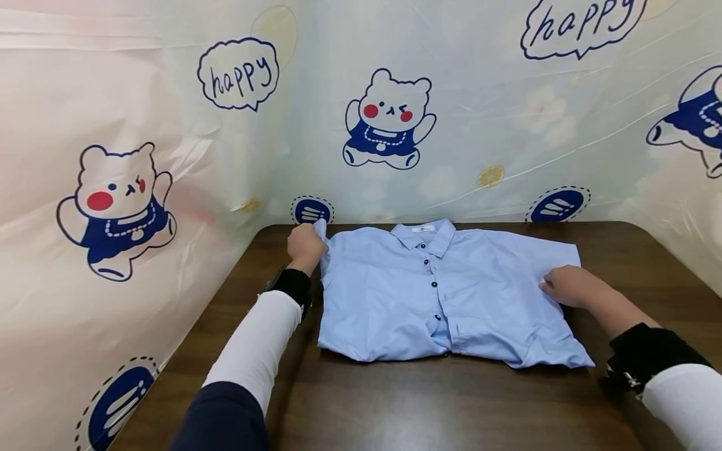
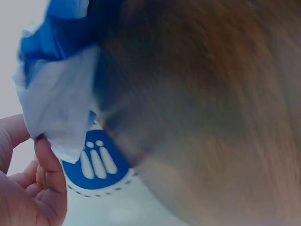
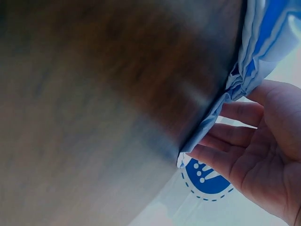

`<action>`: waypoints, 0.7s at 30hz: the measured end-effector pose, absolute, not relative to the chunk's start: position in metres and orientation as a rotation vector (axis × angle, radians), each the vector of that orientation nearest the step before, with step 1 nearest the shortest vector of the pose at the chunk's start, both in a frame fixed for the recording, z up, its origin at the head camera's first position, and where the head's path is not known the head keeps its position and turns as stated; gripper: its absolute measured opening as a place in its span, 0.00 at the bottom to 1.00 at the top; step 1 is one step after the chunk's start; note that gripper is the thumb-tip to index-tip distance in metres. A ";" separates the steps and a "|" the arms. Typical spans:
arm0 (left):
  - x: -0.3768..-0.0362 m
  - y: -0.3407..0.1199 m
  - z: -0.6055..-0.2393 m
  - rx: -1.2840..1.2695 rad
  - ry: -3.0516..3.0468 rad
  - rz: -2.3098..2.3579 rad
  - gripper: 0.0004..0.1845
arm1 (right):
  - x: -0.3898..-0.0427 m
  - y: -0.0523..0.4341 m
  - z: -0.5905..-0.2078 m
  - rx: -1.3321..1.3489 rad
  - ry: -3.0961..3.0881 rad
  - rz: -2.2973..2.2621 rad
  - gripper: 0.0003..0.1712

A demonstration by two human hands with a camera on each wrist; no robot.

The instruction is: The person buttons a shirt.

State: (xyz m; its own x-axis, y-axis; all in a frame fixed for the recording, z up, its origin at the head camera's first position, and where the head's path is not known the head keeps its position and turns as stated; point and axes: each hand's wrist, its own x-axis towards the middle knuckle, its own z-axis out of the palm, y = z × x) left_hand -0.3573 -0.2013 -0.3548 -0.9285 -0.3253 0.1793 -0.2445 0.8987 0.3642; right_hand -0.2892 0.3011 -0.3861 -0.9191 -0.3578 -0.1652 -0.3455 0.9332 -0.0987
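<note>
Nearest the camera: two forearms in white sleeves (image 1: 256, 347) w/ dark wrist straps, coming in over the near bench (image 1: 429, 407) edge. Bare dark wood in front of them, lots of free room along the near side.

Right hand (image 1: 570, 285) sits at the shirt (image 1: 429, 294)'s right side, about mid-height, on the sleeve area. In the right wrist view the fingers (image 3: 235, 141) are curled loosely round a bunched fabric edge, thumb side above, so it grips the cloth, not just resting. Palm mostly facing the lens; rest of that view is blurred brown wood.

Left hand (image 1: 306, 244) is further back at the shirt's top left corner, fist-like, w/ a bit of pale fabric sticking up out of it. Left wrist view: thumb and fingers (image 2: 44, 165) pinch a pale blue corner of cloth; hand cut off at the frame's lower left, so only part of it shows.

Shirt: light blue, dark buttons, lying flat front-up in the bench's middle, collar (image 1: 423, 235) toward the far edge, hem toward the person. Sleeves look folded in; how they lie underneath is hidden. Hem rumpled near the button line.

Room: open wood left of the shirt is narrow, right side wider, far edge just a thin strip behind the collar. Beyond: printed plastic sheet (image 1: 395, 125) w/ bears and "happy" bubbles, walling off back and left and right sides.
</note>
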 end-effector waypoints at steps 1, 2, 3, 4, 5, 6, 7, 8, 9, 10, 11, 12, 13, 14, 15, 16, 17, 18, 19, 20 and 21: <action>-0.356 -0.200 -0.354 0.371 -2.831 -0.470 0.08 | -0.289 0.301 -0.385 -0.531 2.907 -0.097 0.14; -0.355 -0.198 -0.354 0.295 -2.837 -0.452 0.07 | -0.289 0.301 -0.384 -0.528 2.904 -0.100 0.14; -0.354 -0.197 -0.355 0.222 -2.855 -0.445 0.09 | -0.289 0.301 -0.384 -0.528 2.899 -0.103 0.14; -0.353 -0.194 -0.355 0.146 -2.873 -0.442 0.07 | -0.289 0.300 -0.383 -0.525 2.893 -0.108 0.14; -0.352 -0.193 -0.356 0.068 -2.897 -0.447 0.05 | -0.288 0.300 -0.383 -0.521 2.887 -0.114 0.14; -0.351 -0.191 -0.357 0.000 -2.924 -0.454 0.02 | -0.288 0.299 -0.382 -0.519 2.884 -0.117 0.14; -0.350 -0.190 -0.357 -0.060 -2.938 -0.455 0.03 | -0.287 0.299 -0.382 -0.517 2.880 -0.117 0.14; -0.350 -0.189 -0.358 -0.106 -2.955 -0.471 0.07 | -0.287 0.298 -0.381 -0.516 2.878 -0.119 0.14; -0.350 -0.189 -0.359 -0.137 -2.973 -0.489 0.09 | -0.287 0.298 -0.381 -0.514 2.875 -0.118 0.14; -0.350 -0.189 -0.360 -0.167 -2.978 -0.499 0.11 | -0.286 0.297 -0.382 -0.513 2.874 -0.115 0.13; -0.350 -0.190 -0.361 -0.194 -2.988 -0.510 0.12 | -0.286 0.297 -0.382 -0.513 2.874 -0.110 0.13; -0.351 -0.191 -0.362 -0.224 -2.995 -0.498 0.12 | -0.287 0.297 -0.382 -0.510 2.873 -0.106 0.13; -0.351 -0.193 -0.364 -0.265 -3.008 -0.471 0.11 | -0.287 0.297 -0.382 -0.509 2.875 -0.099 0.13; -0.351 -0.196 -0.366 -0.310 -3.029 -0.438 0.10 | -0.287 0.297 -0.382 -0.508 2.876 -0.092 0.13; -0.351 -0.198 -0.368 -0.356 -3.054 -0.394 0.09 | -0.287 0.297 -0.383 -0.507 2.878 -0.084 0.14; -0.350 -0.200 -0.370 -0.401 -3.076 -0.345 0.09 | -0.288 0.297 -0.383 -0.504 2.878 -0.082 0.14; -0.349 -0.202 -0.372 -0.444 -3.100 -0.298 0.09 | -0.288 0.297 -0.383 -0.502 2.876 -0.081 0.14; -0.348 -0.204 -0.375 -0.485 -3.122 -0.254 0.09 | -0.288 0.298 -0.383 -0.500 2.876 -0.080 0.14; -0.347 -0.206 -0.377 -0.513 -3.149 -0.230 0.09 | -0.289 0.298 -0.384 -0.503 2.878 -0.075 0.15; -0.345 -0.207 -0.379 -0.531 -3.172 -0.207 0.09 | -0.289 0.299 -0.384 -0.503 2.880 -0.072 0.15; -0.344 -0.208 -0.380 -0.523 -3.189 -0.181 0.10 | -0.289 0.299 -0.383 -0.503 2.882 -0.068 0.15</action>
State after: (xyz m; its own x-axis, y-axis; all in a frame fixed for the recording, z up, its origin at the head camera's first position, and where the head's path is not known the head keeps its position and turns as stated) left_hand -0.3436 -0.2077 -0.3805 -0.9434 0.3228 -0.0759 0.3121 0.9418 0.1251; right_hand -0.2895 0.2990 -0.3834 -0.9184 -0.3398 -0.2027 -0.3298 0.9405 -0.0823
